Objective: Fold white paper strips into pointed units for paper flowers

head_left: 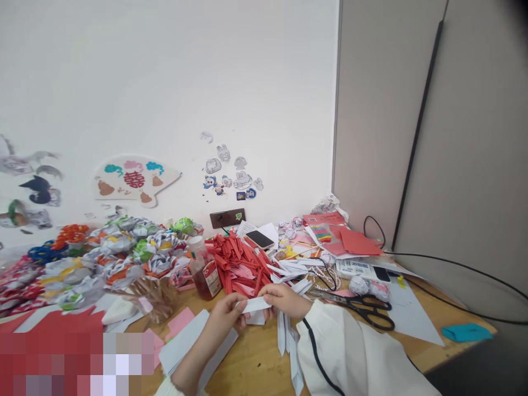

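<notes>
Both hands are on one white paper strip, held just above the wooden table. Left hand pinches one end, thumb over the top; right hand pinches the other end the same way. Undersides mostly hidden, so can't tell what the lower fingers are doing.

Looks like a folding or creasing step to me. To do it well: line the long edges up first, hold one end firm, run the other thumb along the crease in a single pass. Light, even pressure; pulling at both ends would likely skew or tear it. Pressing against the wood would probably give a sharper line.

Positions: strip sits at 2 o'clock from the left hand, 9 o'clock from the right, touching both. Another white paper surface shows at 6 from the strip; can't tell if it's a flap or separate. From the strip: red strips at 12, bottle at 10, white sheets at 8, folded white strips at 4, scissors at 3.
</notes>
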Demonstrator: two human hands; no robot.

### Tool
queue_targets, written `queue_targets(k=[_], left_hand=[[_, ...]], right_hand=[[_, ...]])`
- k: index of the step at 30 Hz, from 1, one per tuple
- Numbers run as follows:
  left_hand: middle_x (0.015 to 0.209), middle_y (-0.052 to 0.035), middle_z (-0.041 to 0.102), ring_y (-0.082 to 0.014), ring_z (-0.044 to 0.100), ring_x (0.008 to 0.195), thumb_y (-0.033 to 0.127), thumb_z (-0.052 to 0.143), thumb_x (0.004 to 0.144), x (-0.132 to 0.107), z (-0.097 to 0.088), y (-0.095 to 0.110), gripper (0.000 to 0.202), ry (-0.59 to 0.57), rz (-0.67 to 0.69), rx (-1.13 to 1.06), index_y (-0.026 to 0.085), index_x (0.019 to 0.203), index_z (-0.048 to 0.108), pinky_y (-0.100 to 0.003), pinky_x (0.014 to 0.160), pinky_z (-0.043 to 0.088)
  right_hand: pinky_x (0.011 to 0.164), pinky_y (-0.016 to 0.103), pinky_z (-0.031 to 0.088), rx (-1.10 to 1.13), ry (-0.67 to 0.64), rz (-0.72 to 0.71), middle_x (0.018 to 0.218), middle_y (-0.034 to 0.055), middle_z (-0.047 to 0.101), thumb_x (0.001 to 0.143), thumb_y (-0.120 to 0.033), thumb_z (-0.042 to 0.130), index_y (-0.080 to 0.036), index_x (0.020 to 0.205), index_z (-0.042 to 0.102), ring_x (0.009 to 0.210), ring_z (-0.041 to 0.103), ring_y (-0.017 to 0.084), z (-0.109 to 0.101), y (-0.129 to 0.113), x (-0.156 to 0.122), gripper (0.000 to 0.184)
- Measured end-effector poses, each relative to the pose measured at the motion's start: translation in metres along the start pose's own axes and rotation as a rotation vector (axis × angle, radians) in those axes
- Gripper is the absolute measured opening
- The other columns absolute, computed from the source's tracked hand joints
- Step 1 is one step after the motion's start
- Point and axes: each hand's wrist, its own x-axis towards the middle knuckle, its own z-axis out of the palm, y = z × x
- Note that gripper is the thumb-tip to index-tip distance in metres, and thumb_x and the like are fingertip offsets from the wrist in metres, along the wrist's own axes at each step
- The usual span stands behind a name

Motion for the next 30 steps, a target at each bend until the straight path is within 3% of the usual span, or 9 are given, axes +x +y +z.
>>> queue_targets(k=[5, 9, 14, 18, 23, 26, 30], left_hand=[[0.045, 0.0045, 0.054, -0.0105, 0.05, 0.04, 0.045, 0.055, 0.064, 0.002, -0.002, -0.005, 0.03, 0.036, 0.054, 0.049, 0.016, 0.063, 0.053, -0.022, 0.044, 0.038], [0.043, 0.0046, 0.054, -0.0115, 0.05, 0.04, 0.043, 0.056, 0.064, 0.0, 0.0, -0.003, 0.027, 0.032, 0.041, 0.071, 0.016, 0.066, 0.053, -0.022, 0.044, 0.038], [0.05, 0.0048, 0.058, -0.0106, 0.051, 0.039, 0.033, 0.062, 0.059, -0.001, 0.004, -0.002, 0.026, -0.022, -0.048, -0.088, 0.018, 0.075, 0.05, -0.02, 0.039, 0.037], [0.05, 0.0038, 0.059, -0.0083, 0.05, 0.039, 0.027, 0.064, 0.056, 0.0, 0.003, -0.005, 0.022, 0.01, -0.129, -0.279, 0.017, 0.072, 0.052, -0.018, 0.039, 0.037], [0.055, 0.002, 0.061, -0.0071, 0.054, 0.047, 0.02, 0.066, 0.058, -0.005, 0.001, -0.004, 0.013, 0.015, -0.195, -0.46, 0.016, 0.066, 0.057, -0.017, 0.048, 0.042], [0.061, 0.0004, 0.064, -0.0078, 0.057, 0.055, 0.02, 0.067, 0.059, -0.007, 0.0, -0.002, 0.014, 0.014, -0.182, -0.546, 0.015, 0.069, 0.059, -0.018, 0.057, 0.045], [0.06, 0.0014, 0.064, -0.0079, 0.057, 0.054, 0.025, 0.073, 0.054, -0.007, 0.002, 0.001, 0.026, 0.009, -0.146, -0.425, 0.014, 0.073, 0.06, -0.019, 0.057, 0.045]], right_hand=[[0.045, 0.019, 0.037, 0.038, -0.005, 0.014, 0.057, -0.0027, 0.056, 0.075, -0.041, 0.052, -0.015, 0.096, 0.052, 0.044, 0.048, 0.007, 0.003, 0.004, 0.0, 0.034], [0.045, 0.018, 0.037, 0.004, 0.087, 0.021, 0.054, -0.0033, 0.055, 0.074, -0.034, 0.054, -0.015, 0.092, 0.055, 0.044, 0.047, 0.007, 0.009, 0.012, 0.003, 0.026], [0.045, 0.019, 0.04, 0.086, 0.105, 0.02, 0.053, -0.0038, 0.055, 0.073, -0.029, 0.054, -0.016, 0.094, 0.056, 0.043, 0.05, 0.008, 0.012, 0.013, 0.004, 0.024], [0.048, 0.02, 0.042, 0.115, 0.081, -0.016, 0.056, -0.0022, 0.057, 0.073, -0.032, 0.055, -0.015, 0.091, 0.059, 0.046, 0.05, 0.008, 0.012, 0.007, 0.003, 0.026], [0.049, 0.022, 0.043, 0.042, 0.09, -0.024, 0.067, 0.0012, 0.06, 0.07, -0.04, 0.057, -0.015, 0.09, 0.062, 0.05, 0.052, 0.009, 0.014, 0.005, 0.002, 0.033], [0.058, 0.025, 0.046, -0.07, 0.103, -0.081, 0.082, 0.0038, 0.062, 0.065, -0.037, 0.062, -0.016, 0.094, 0.061, 0.065, 0.057, 0.014, 0.013, 0.005, 0.001, 0.036], [0.065, 0.026, 0.046, -0.27, 0.209, -0.152, 0.09, 0.0037, 0.062, 0.066, -0.03, 0.062, -0.019, 0.094, 0.061, 0.077, 0.057, 0.017, 0.011, 0.005, 0.0, 0.03]])
